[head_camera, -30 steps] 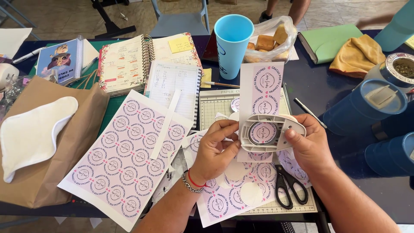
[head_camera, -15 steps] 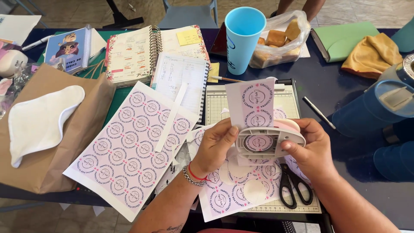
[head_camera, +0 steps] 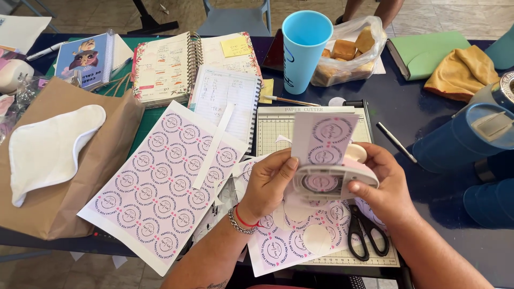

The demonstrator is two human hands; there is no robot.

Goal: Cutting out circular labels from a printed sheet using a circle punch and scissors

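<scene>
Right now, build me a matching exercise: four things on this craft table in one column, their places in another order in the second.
1. tall light-blue plastic cup
2. black-handled scissors
3. white fabric pad
4. round pink-and-white paper punch

A. on the brown paper bag
B. between both hands
C. beside the clear bag of bread
D. on the paper cutter board, under the right wrist

Pairs: 1-C, 2-D, 3-A, 4-B

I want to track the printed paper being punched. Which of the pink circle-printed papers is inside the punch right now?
The narrow strip standing upright out of the circle punch, held between the left hand and right hand. The full sheet lies flat on the table.
</scene>
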